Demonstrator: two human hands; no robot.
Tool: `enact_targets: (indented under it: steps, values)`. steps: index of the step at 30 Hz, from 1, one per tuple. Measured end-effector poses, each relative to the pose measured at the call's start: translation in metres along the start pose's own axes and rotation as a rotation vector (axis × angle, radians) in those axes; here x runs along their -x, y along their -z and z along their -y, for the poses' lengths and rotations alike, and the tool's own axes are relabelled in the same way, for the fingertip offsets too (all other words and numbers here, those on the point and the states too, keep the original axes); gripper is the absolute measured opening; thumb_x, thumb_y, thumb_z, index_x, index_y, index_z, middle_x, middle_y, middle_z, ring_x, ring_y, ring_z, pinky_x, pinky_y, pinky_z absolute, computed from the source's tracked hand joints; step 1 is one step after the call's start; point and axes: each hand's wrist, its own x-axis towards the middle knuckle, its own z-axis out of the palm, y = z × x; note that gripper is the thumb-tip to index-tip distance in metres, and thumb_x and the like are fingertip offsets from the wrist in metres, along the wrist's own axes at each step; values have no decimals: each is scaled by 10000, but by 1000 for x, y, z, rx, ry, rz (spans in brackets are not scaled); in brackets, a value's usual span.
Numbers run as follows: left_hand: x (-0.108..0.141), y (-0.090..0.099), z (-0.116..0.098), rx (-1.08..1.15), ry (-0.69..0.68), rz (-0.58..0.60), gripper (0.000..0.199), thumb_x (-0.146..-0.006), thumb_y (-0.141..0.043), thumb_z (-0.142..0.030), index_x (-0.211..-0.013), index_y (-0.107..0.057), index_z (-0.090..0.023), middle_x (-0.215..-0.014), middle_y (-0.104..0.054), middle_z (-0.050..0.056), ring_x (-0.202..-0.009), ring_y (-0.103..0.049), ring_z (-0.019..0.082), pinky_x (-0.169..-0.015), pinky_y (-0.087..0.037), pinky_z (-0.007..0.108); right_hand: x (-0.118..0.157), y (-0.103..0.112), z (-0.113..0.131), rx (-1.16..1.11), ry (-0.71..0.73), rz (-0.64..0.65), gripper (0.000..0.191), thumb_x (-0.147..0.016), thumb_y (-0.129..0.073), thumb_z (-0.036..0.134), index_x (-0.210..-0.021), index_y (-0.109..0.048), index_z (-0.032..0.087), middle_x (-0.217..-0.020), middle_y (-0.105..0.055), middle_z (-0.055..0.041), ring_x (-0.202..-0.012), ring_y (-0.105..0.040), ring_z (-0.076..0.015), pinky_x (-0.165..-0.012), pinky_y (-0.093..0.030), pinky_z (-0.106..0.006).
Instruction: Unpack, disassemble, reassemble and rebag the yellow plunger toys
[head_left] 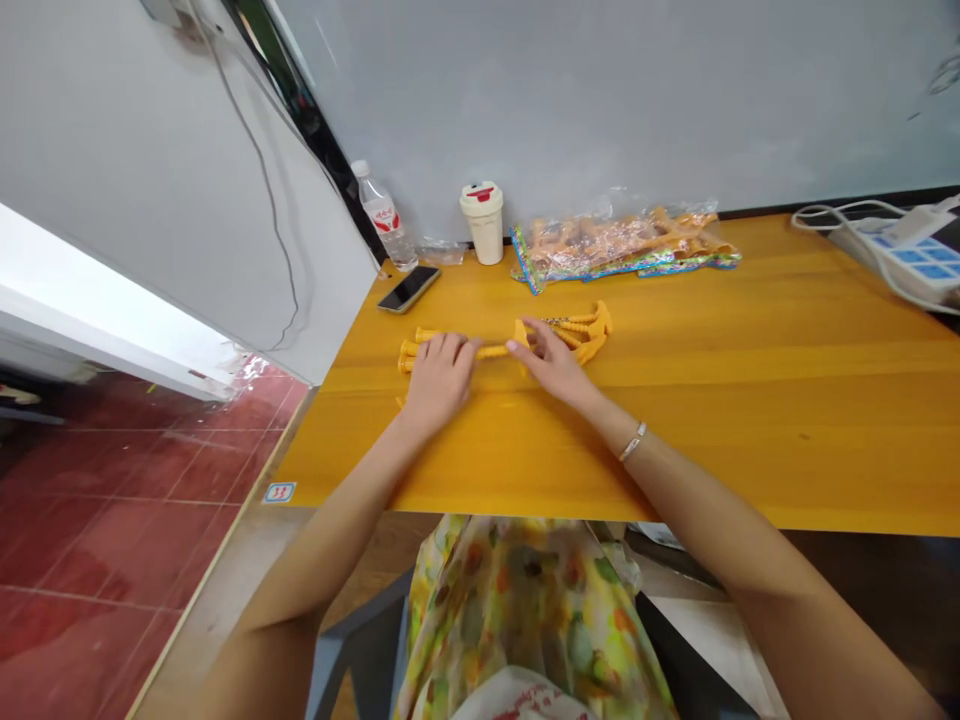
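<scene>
At the near side, below the table (750, 400), a flowered garment (525, 590) covers the person's lap. On the table's front left corner there is a small number label (280, 492). Further in, the yellow plastic stick (493, 352) lies between the two hands. The right hand (553, 368) holds its headed end, thumb and fingers narrow around it. The left hand (441, 372) has its fingers curled over the other part; how firmly they grip, I cannot tell. More yellow pieces (592, 335) lie beyond both hands, left and right. Behind are a phone (409, 289), a water bottle (386, 222), a lidded cup (486, 228) and clear plastic bags (615, 245) with orange pieces, before a whiteboard (600, 90).
</scene>
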Motion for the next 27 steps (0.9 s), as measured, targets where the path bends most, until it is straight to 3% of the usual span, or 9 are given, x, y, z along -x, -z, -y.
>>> enact_targets:
  steps: [3, 5, 8, 10, 13, 15, 18, 22, 27]
  values:
    - [41, 7, -6, 57, 12, 55, 312, -1031, -423, -372, -1126, -654, -184, -1008, -693, 159, -963, -635, 312, -844, -480, 424, 8, -9, 6, -99, 77, 351, 388, -1028, -445, 429, -1284, -544, 154, -880, -665, -35, -752, -564, -154, -699, -463, -263]
    - [61, 11, -4, 192, 71, 114, 312, -1028, -435, -429, -1054, -644, -198, -956, -709, 131, -885, -660, 277, -791, -494, 381, 18, -14, 12, -2, 212, 447, 326, -1030, -458, 417, -1203, -572, 166, -835, -650, -12, -730, -542, -145, -689, -438, -254]
    - [84, 22, 7, 537, 209, 254, 313, -1026, -429, -472, -1018, -615, -220, -890, -708, 65, -752, -656, 214, -705, -496, 326, 31, -18, 21, 280, 489, 506, 227, -1038, -449, 287, -1117, -639, 193, -1026, -688, -61, -808, -584, -146, -744, -443, -266]
    - [94, 32, 19, 766, 308, 371, 349, -1030, -397, -504, -967, -593, -222, -740, -641, 11, -618, -591, 176, -617, -475, 293, 35, -18, 26, 479, 674, 500, 285, -1040, -408, 196, -1119, -680, 222, -1170, -686, -85, -882, -614, -156, -776, -447, -279]
    - [104, 37, 35, 825, 373, 348, 327, -1019, -425, -501, -1006, -591, -219, -736, -617, 2, -625, -579, 171, -614, -487, 292, 32, -12, 28, 670, 796, 425, 335, -1054, -397, 196, -1145, -713, 257, -1218, -694, -89, -931, -628, -173, -778, -448, -287]
    - [108, 32, 41, 678, 303, 213, 267, -998, -497, -443, -1082, -615, -219, -921, -671, 55, -828, -649, 210, -771, -538, 340, 26, -5, 25, 745, 753, 359, 340, -1053, -404, 212, -1151, -726, 260, -1227, -700, -95, -939, -635, -178, -766, -445, -287]
    - [108, 15, 42, 404, 146, 77, 256, -995, -514, -369, -1128, -672, -219, -1086, -641, 121, -1041, -624, 266, -951, -527, 424, 24, 8, 16, 895, 581, 265, 367, -1036, -405, 205, -1195, -730, 262, -1249, -699, -105, -878, -641, -176, -716, -421, -286]
    - [103, -3, 41, 148, 51, 11, 320, -1002, -497, -331, -1240, -690, -235, -1144, -607, 158, -1036, -576, 301, -920, -536, 464, 42, 23, 4, 1069, 371, 215, 411, -1043, -377, 208, -1269, -712, 287, -1250, -699, -108, -807, -631, -168, -662, -380, -288]
    - [97, -7, 44, 44, 13, -24, 390, -1007, -488, -329, -1354, -647, -250, -1304, -584, 194, -1110, -545, 362, -955, -492, 555, 69, 36, -4, 1139, 197, 208, 408, -1038, -393, 220, -1318, -685, 277, -1279, -691, -105, -859, -660, -181, -646, -388, -285]
